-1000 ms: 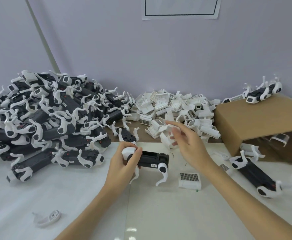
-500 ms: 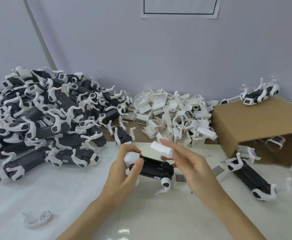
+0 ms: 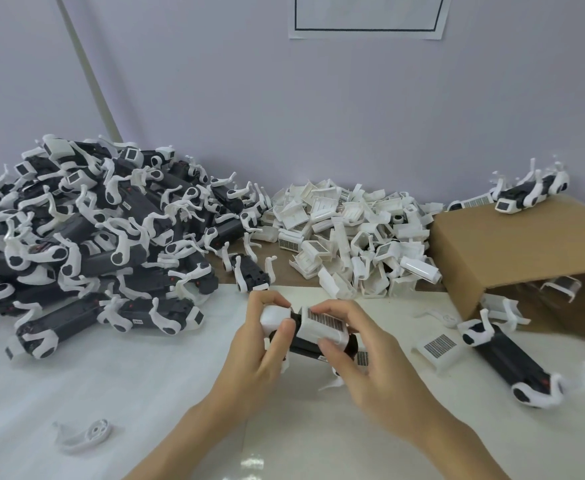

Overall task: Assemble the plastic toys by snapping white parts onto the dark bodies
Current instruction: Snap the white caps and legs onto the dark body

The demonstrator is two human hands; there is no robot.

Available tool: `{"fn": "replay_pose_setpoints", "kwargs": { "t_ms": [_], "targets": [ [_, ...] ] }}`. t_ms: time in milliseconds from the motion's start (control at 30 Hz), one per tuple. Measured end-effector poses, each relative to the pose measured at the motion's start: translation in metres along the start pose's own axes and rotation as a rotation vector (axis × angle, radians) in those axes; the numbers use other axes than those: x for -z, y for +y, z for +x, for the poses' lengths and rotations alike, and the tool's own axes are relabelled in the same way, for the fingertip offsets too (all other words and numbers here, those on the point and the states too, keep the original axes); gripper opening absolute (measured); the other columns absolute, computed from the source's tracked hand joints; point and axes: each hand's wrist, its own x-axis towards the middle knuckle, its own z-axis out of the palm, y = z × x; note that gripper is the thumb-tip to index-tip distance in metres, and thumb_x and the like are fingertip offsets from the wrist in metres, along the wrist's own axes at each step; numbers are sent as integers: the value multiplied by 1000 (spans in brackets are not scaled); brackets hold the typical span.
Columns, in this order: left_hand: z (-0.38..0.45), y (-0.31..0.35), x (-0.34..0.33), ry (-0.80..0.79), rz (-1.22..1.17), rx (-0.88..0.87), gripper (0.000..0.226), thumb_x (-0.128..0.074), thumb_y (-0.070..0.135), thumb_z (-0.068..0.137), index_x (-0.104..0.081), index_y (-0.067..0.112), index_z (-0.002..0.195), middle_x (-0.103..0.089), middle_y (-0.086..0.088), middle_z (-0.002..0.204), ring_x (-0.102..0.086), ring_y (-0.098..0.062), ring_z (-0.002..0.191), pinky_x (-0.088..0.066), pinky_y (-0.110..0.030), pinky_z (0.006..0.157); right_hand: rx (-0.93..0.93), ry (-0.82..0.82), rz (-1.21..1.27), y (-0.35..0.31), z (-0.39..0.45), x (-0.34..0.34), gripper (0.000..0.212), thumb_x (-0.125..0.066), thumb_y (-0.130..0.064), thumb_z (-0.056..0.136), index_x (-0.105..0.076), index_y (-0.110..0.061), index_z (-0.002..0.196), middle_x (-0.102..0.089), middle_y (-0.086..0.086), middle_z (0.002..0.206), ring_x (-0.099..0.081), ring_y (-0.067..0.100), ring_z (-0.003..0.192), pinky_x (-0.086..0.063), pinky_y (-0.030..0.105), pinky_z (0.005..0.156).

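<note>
My left hand (image 3: 259,355) grips the white head end of a dark toy body (image 3: 306,346) just above the white table (image 3: 111,393). On top of that body sits a white cover part with a dark grille (image 3: 322,325), and my right hand (image 3: 363,362) pinches it between thumb and fingers. The body's white legs hang below and are partly hidden by my hands. A heap of loose white cover parts (image 3: 346,237) lies at the back centre. A big pile of dark bodies with white legs (image 3: 93,230) fills the left.
A cardboard box (image 3: 512,251) lies on its side at right with a toy (image 3: 530,188) on top. Another toy (image 3: 505,358) and a loose white cover (image 3: 438,346) lie right of my hands. A single white leg piece (image 3: 83,434) lies near the front left.
My right hand picked a white cover from the heap, carried it back and set it onto the dark body held by my left hand.
</note>
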Motion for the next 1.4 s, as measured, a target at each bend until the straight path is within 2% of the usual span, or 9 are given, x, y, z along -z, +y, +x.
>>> {"fn": "replay_pose_setpoints", "kwargs": {
  "t_ms": [100, 367, 500, 567, 667, 833, 1000, 1200, 1400],
  "targets": [
    [1, 0, 0, 20, -30, 21, 32, -46, 64, 93, -44, 39, 112, -41, 4, 51, -35, -14, 49, -34, -28, 52, -10, -70, -74, 3, -3, -1, 35, -57, -30, 107, -49, -46, 138, -59, -19, 138, -57, 14, 125, -45, 42, 106],
    [2, 2, -1, 16, -17, 49, 34, -48, 65, 93, -44, 38, 114, -42, 1, 51, -36, -17, 49, -33, -30, 52, 158, 15, -277, -2, -3, -8, 37, -58, -18, 107, -58, -38, 138, -51, -26, 148, -43, -2, 142, -36, 30, 114],
    [3, 7, 0, 0, 76, 19, 39, -57, 68, 93, -48, 39, 117, -57, 10, 67, -46, -14, 51, -39, -27, 54, 105, -23, -99, -3, -4, -7, 33, -56, -29, 107, -55, -44, 136, -56, -24, 143, -54, 3, 129, -44, 15, 99],
    [6, 8, 5, 2, 211, 7, 43, -56, 75, 90, -51, 46, 121, -68, 20, 103, -65, -7, 81, -49, -24, 75, -9, -14, 148, -5, -2, -4, 29, -52, -42, 105, -56, -42, 134, -66, -15, 126, -63, 7, 104, -46, 14, 86],
    [7, 12, 15, -66, 430, -72, 53, -44, 86, 90, -51, 49, 128, -58, 31, 127, -51, 1, 124, -39, -14, 100, -162, 3, 169, 1, 2, 3, 29, -52, -52, 98, -64, -39, 122, -70, -13, 108, -64, 10, 98, -50, 28, 91],
    [9, 12, 22, -105, 506, -165, 43, -47, 67, 100, -58, 34, 126, -55, 29, 121, -51, -5, 125, -38, -26, 108, -253, -182, 221, 8, 3, 11, 37, -63, -64, 91, -71, -28, 96, -58, -8, 70, -61, 13, 68, -44, 35, 70],
    [10, 17, 21, -147, 310, -103, 40, -68, 63, 92, -56, 49, 127, -61, 24, 132, -52, -10, 132, -37, -16, 105, -2, 120, -122, 8, 2, 2, 32, -76, -56, 83, -69, -37, 108, -67, -19, 101, -59, 7, 104, -41, 19, 94],
    [11, 11, 20, -141, 197, -13, 43, -75, 59, 87, -61, 40, 123, -67, 13, 124, -59, -20, 123, -44, -50, 110, 226, 204, -407, 15, 4, 3, 33, -67, -50, 97, -70, -25, 118, -63, -19, 106, -52, 7, 115, -35, 33, 106],
    [11, 10, 17, -131, 171, -23, 41, -72, 60, 89, -59, 43, 124, -67, 12, 126, -57, -22, 127, -40, -57, 112, 219, 204, -409, 17, 3, -2, 35, -54, -46, 102, -70, -20, 120, -57, -23, 103, -53, 6, 106, -36, 35, 102]
  ]
}}
